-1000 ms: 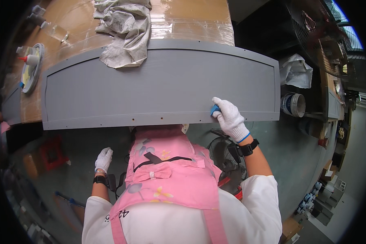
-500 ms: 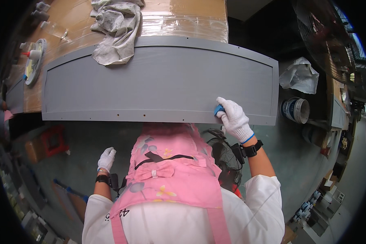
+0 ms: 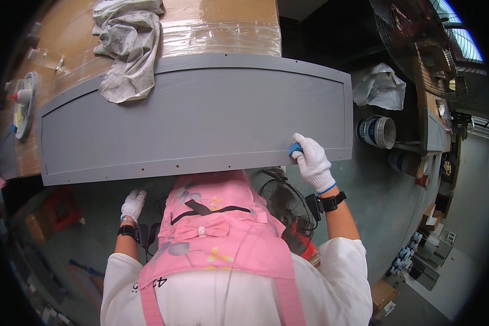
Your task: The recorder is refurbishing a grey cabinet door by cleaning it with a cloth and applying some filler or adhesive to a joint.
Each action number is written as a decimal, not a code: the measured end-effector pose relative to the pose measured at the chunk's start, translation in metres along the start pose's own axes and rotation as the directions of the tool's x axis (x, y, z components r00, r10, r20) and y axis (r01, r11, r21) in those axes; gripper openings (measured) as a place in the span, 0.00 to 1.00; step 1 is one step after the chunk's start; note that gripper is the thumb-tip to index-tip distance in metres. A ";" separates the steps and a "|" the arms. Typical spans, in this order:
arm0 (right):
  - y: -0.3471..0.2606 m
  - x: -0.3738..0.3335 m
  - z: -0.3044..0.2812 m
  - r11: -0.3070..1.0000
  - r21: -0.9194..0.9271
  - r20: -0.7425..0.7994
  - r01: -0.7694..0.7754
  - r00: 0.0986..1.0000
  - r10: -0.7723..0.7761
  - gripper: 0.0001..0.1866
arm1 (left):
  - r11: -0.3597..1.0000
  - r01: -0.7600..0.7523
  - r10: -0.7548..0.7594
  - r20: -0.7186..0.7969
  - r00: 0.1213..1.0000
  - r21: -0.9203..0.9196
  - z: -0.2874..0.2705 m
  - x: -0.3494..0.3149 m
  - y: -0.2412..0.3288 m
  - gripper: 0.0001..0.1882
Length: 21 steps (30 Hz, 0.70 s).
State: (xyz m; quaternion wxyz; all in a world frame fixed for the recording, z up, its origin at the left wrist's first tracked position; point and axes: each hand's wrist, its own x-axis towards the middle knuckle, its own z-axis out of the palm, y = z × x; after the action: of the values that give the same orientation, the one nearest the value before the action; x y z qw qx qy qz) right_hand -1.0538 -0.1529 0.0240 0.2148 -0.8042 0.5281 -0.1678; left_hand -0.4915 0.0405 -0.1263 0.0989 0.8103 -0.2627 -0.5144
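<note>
A long grey panel (image 3: 201,117) with a raised frame and an arched far edge lies before me. In my gloved right hand (image 3: 312,162) is a small blue block (image 3: 295,148), pinched at the panel's near edge toward its right end. What the block is made of, I cannot tell. My left hand (image 3: 133,205), also in a white glove, hangs just below the near edge at the left. Its fingers point up toward the panel, loosely stretched, and nothing shows in them. A stained grey-white cloth (image 3: 129,51) drapes over the panel's far left edge.
Under the panel is a plastic-wrapped cardboard surface (image 3: 217,32). An oval tray (image 3: 26,106) with a red-tipped bottle stands at the left. To the right are a paint bucket (image 3: 377,132), a clear plastic bag (image 3: 380,87) and a large fan (image 3: 418,49); another fan (image 3: 288,204) stands below the panel.
The whole view has shifted and turned slightly. My right hand with the blue block is nearer the panel's right end. My left hand has come up closer to the near edge.
</note>
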 end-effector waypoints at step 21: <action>0.052 0.001 -0.034 0.958 0.186 0.061 0.220 0.970 -0.235 0.23 | 0.997 -0.031 0.028 -0.042 0.999 -0.067 0.106 -0.049 0.058 0.23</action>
State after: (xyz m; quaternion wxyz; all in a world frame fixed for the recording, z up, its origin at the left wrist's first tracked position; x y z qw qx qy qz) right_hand -1.1104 -0.1781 0.0256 0.2867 -0.8435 0.4056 -0.2044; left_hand -0.6206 0.0287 -0.1112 0.1391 0.8129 -0.2551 -0.5048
